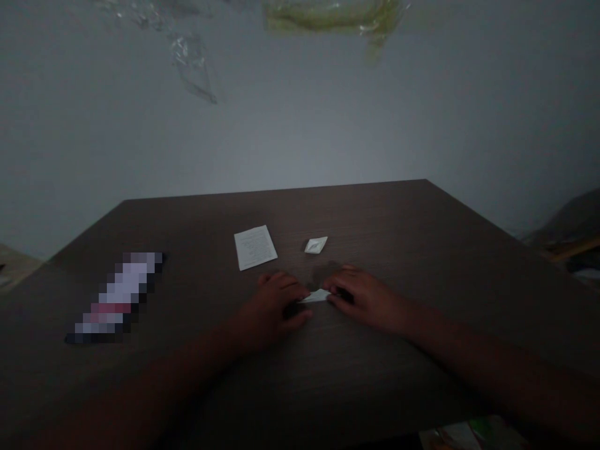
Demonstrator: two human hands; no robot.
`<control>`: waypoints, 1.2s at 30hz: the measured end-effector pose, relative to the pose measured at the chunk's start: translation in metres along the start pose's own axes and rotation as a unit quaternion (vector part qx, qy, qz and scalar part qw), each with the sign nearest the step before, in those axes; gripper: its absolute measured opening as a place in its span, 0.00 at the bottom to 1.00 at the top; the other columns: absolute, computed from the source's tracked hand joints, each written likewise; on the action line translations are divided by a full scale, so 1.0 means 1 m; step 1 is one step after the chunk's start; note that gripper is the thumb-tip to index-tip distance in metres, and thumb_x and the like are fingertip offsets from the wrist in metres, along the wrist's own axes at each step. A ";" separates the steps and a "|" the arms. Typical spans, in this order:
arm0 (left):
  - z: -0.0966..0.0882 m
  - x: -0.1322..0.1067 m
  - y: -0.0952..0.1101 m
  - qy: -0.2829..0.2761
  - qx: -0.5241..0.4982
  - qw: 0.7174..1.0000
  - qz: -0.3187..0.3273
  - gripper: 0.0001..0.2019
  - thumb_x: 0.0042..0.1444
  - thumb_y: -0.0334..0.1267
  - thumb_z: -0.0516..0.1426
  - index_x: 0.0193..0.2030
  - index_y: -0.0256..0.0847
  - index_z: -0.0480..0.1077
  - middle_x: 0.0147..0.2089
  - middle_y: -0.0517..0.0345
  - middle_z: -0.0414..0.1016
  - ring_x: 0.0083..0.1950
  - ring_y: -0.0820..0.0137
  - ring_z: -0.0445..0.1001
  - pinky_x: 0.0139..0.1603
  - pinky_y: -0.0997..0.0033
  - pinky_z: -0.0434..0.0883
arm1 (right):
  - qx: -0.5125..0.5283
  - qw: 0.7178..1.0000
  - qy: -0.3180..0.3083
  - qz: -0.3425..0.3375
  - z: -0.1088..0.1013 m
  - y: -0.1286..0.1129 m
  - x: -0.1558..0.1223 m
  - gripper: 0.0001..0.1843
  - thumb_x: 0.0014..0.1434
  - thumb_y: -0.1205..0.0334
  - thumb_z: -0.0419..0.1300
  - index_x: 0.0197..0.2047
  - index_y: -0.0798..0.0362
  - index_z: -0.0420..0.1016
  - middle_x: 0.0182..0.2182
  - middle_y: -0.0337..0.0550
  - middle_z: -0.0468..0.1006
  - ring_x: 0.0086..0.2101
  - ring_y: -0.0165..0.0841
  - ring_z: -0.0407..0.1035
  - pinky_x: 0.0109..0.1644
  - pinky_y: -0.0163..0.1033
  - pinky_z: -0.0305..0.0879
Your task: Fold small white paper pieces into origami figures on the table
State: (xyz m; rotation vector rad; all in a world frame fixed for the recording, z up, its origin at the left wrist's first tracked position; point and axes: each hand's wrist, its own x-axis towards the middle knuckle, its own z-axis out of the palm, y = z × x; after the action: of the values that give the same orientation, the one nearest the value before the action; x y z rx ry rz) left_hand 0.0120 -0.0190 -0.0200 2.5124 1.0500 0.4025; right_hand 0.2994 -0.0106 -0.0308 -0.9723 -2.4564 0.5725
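Observation:
A small folded piece of white paper [317, 296] lies between my two hands, low over the dark wooden table. My left hand [274, 303] has its fingertips on the paper's left end, with the thumb a little apart below. On the right end, my right hand [360, 294] pinches the paper between thumb and fingers. Just beyond the hands sits a small folded paper shape [315, 245], roughly a diamond. Farther left is a flat square stack of printed paper [255, 247].
A phone-like slab with a blurred-out screen [119, 297] lies at the table's left. The brown table [375, 212] ends against a grey wall [304, 125] with yellow tape [332, 15] and clear plastic [190, 59] on it. Colourful items [473, 434] show below the near edge.

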 end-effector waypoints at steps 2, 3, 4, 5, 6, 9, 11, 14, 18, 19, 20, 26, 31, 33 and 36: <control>0.002 0.001 -0.003 -0.001 -0.002 1.000 0.003 0.06 0.75 0.35 0.64 0.55 0.44 0.81 0.54 0.53 0.87 0.61 0.53 0.81 0.69 0.46 0.69 | -0.001 1.000 0.002 0.003 0.000 0.000 0.000 0.07 0.76 0.70 0.64 0.50 0.49 0.80 0.41 0.42 0.83 0.46 0.40 0.78 0.59 0.48 0.72; 0.004 0.001 -0.005 0.002 -0.006 1.000 0.004 0.07 0.75 0.33 0.62 0.55 0.44 0.81 0.53 0.53 0.87 0.60 0.54 0.81 0.69 0.45 0.69 | -0.003 1.000 0.001 0.004 -0.001 0.000 0.001 0.06 0.76 0.70 0.64 0.50 0.49 0.81 0.41 0.43 0.84 0.46 0.41 0.78 0.59 0.49 0.72; 0.005 0.001 -0.007 0.007 -0.010 1.000 0.003 0.08 0.75 0.32 0.62 0.56 0.44 0.81 0.53 0.52 0.87 0.60 0.54 0.82 0.70 0.45 0.69 | -0.004 1.000 -0.001 0.004 -0.002 -0.001 0.001 0.06 0.76 0.69 0.65 0.50 0.49 0.81 0.42 0.43 0.84 0.47 0.41 0.78 0.59 0.49 0.72; 0.005 0.001 -0.009 0.010 -0.015 1.000 0.000 0.09 0.75 0.32 0.61 0.56 0.45 0.81 0.53 0.52 0.87 0.60 0.54 0.82 0.70 0.45 0.70 | -0.005 1.000 -0.003 0.001 -0.002 -0.001 0.001 0.05 0.76 0.69 0.66 0.50 0.49 0.81 0.42 0.44 0.84 0.47 0.42 0.78 0.59 0.49 0.72; 0.006 0.001 -0.010 0.011 -0.018 1.000 -0.004 0.09 0.75 0.32 0.61 0.57 0.45 0.81 0.54 0.52 0.87 0.59 0.54 0.82 0.70 0.45 0.70 | -0.005 1.000 -0.007 -0.003 -0.002 -0.001 0.001 0.04 0.76 0.68 0.67 0.50 0.50 0.82 0.42 0.44 0.84 0.47 0.42 0.78 0.60 0.49 0.71; 0.004 0.001 -0.009 0.001 -0.022 1.000 -0.005 0.11 0.76 0.32 0.58 0.57 0.46 0.81 0.54 0.53 0.88 0.60 0.55 0.82 0.70 0.47 0.69 | -0.008 1.000 -0.018 -0.016 -0.001 -0.001 0.003 0.03 0.77 0.64 0.69 0.47 0.50 0.83 0.41 0.44 0.84 0.46 0.42 0.78 0.63 0.52 0.71; 0.002 0.001 -0.007 -0.001 -0.025 1.000 -0.002 0.11 0.76 0.31 0.58 0.56 0.46 0.81 0.54 0.54 0.89 0.59 0.56 0.83 0.70 0.49 0.69 | -0.010 1.000 -0.021 -0.022 0.001 0.000 0.004 0.07 0.78 0.61 0.69 0.43 0.49 0.82 0.40 0.43 0.84 0.45 0.41 0.77 0.64 0.52 0.71; 0.000 0.003 -0.002 0.010 -0.023 0.999 -0.021 0.10 0.75 0.29 0.59 0.53 0.45 0.81 0.53 0.55 0.88 0.57 0.58 0.83 0.69 0.51 0.70 | -0.006 0.999 -0.016 -0.034 0.004 0.002 0.006 0.09 0.79 0.61 0.68 0.42 0.49 0.82 0.38 0.41 0.82 0.43 0.40 0.76 0.64 0.53 0.71; 0.001 0.005 0.003 0.031 -0.006 0.999 -0.037 0.09 0.74 0.30 0.59 0.50 0.45 0.80 0.53 0.54 0.86 0.58 0.56 0.82 0.65 0.51 0.72 | -0.004 0.999 -0.002 -0.037 0.006 0.003 0.006 0.10 0.78 0.63 0.69 0.40 0.49 0.81 0.38 0.41 0.82 0.43 0.39 0.75 0.62 0.52 0.71; 0.001 0.005 0.004 0.037 0.000 0.999 -0.034 0.09 0.74 0.30 0.58 0.50 0.46 0.80 0.54 0.53 0.86 0.59 0.55 0.81 0.65 0.52 0.72 | -0.004 0.999 0.002 -0.035 0.005 0.002 0.006 0.09 0.77 0.63 0.69 0.41 0.49 0.81 0.39 0.42 0.82 0.44 0.39 0.75 0.62 0.52 0.71; 0.001 0.005 0.005 0.043 0.006 0.999 -0.033 0.09 0.74 0.30 0.58 0.50 0.46 0.80 0.55 0.53 0.85 0.60 0.55 0.81 0.65 0.51 0.72 | -0.004 0.999 0.005 -0.033 0.005 0.002 0.005 0.09 0.77 0.64 0.69 0.41 0.50 0.81 0.40 0.42 0.82 0.45 0.40 0.76 0.62 0.52 0.71; 0.007 0.002 0.002 0.060 0.025 0.997 -0.038 0.08 0.68 0.33 0.65 0.51 0.47 0.80 0.58 0.51 0.83 0.62 0.51 0.78 0.66 0.48 0.73 | 0.006 0.999 0.027 -0.024 0.007 -0.001 0.005 0.03 0.75 0.65 0.71 0.45 0.49 0.84 0.49 0.46 0.85 0.54 0.43 0.77 0.65 0.55 0.70; 0.007 0.006 0.006 0.030 0.029 0.998 -0.048 0.05 0.72 0.32 0.62 0.49 0.45 0.80 0.52 0.52 0.84 0.58 0.51 0.80 0.65 0.48 0.72 | 0.011 0.998 0.043 -0.032 0.010 0.000 0.005 0.04 0.74 0.67 0.71 0.44 0.50 0.84 0.47 0.46 0.83 0.51 0.42 0.76 0.62 0.51 0.70; 0.006 0.007 0.007 0.016 0.023 0.998 -0.048 0.06 0.73 0.31 0.61 0.49 0.44 0.79 0.51 0.52 0.84 0.57 0.52 0.80 0.66 0.47 0.72 | 0.009 0.998 0.049 -0.033 0.012 0.001 0.006 0.04 0.73 0.67 0.72 0.43 0.50 0.85 0.46 0.46 0.83 0.50 0.42 0.76 0.60 0.51 0.70; 0.008 0.007 0.004 0.018 0.000 0.999 -0.044 0.06 0.72 0.30 0.61 0.50 0.43 0.78 0.50 0.52 0.84 0.56 0.54 0.81 0.68 0.47 0.73 | 0.000 0.998 0.051 -0.028 0.014 0.002 0.007 0.05 0.73 0.66 0.73 0.42 0.50 0.84 0.46 0.45 0.83 0.50 0.42 0.76 0.61 0.51 0.70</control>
State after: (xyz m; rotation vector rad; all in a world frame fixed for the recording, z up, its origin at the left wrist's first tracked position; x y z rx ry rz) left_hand 0.0219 -0.0186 -0.0243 2.4570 1.1687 0.4252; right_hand 0.2887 -0.0074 -0.0416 -0.9080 -2.3843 0.4927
